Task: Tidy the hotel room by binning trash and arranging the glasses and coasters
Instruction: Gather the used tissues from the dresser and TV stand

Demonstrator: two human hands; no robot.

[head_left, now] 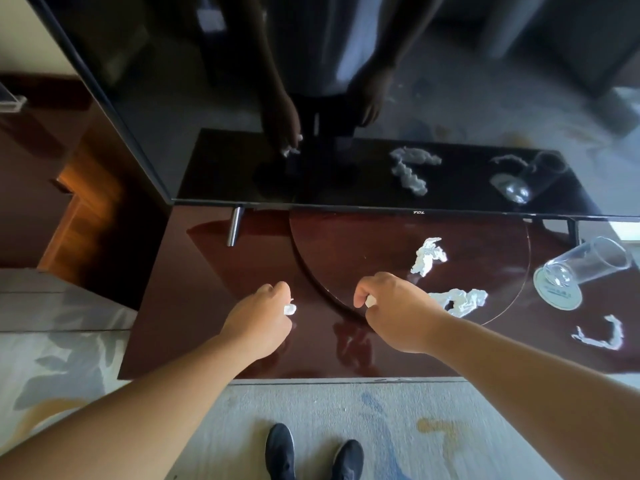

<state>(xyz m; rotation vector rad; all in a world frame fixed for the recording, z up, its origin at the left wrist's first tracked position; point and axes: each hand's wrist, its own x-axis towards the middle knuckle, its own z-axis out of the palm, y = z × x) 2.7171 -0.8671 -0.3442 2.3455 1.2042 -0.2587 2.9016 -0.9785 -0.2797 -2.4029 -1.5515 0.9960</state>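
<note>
Mid-frame over the glossy cabinet [201, 306], the left hand [258, 318] clamps curled fingers on 1 paper wad [290, 309], the right hand [394, 313] seemingly pinches a scrap [370, 301], and a glass [585, 263] lies tipped on a coaster [561, 296] at right.

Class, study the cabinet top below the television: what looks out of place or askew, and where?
The glass lies on its side at the right, its base on the coaster instead of standing upright. Crumpled paper scraps litter the cabinet top nearby.
</note>
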